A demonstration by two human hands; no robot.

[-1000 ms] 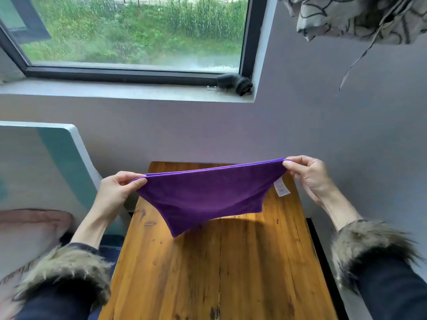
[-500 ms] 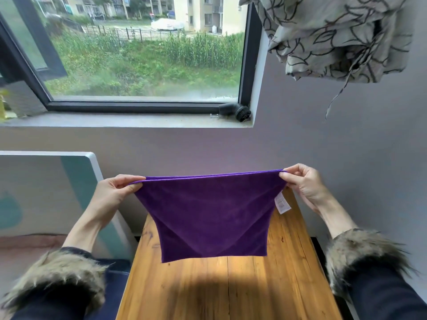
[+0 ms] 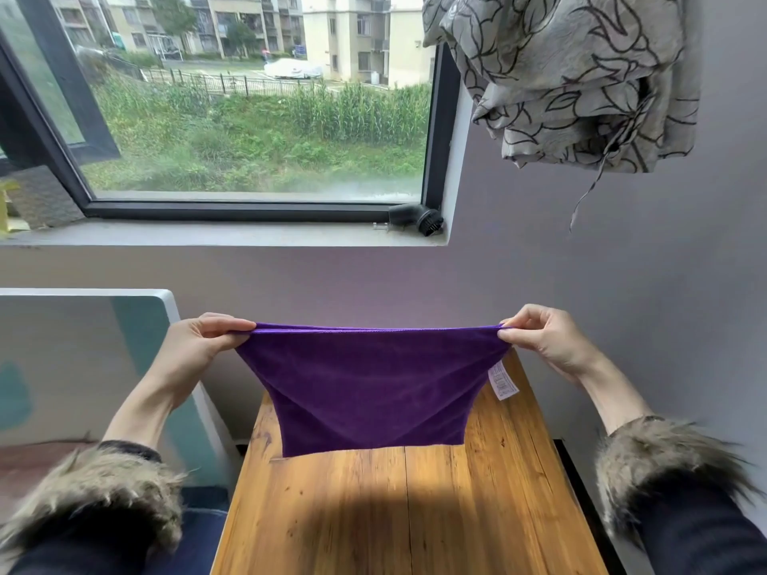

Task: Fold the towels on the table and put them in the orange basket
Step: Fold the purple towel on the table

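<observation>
A purple towel [image 3: 369,383] hangs in the air above the far end of the wooden table [image 3: 373,512], its top edge pulled taut and level. My left hand [image 3: 195,350] pinches the top left corner. At the top right corner, my right hand [image 3: 543,342] pinches the cloth between thumb and fingers. A white label [image 3: 503,381] dangles from the towel's right side. The lower edge hangs just over the tabletop. No orange basket is in view.
A grey wall and a window sill [image 3: 224,236] stand behind the table. On the sill sits a black brush head [image 3: 417,219]. A patterned curtain [image 3: 572,76] hangs bunched at the upper right. A white and teal panel [image 3: 103,346] stands left of the table.
Both hands have lifted the towel higher and stretched its top edge straight. The towel now hangs flatter, and the view has tilted upward toward the window.
</observation>
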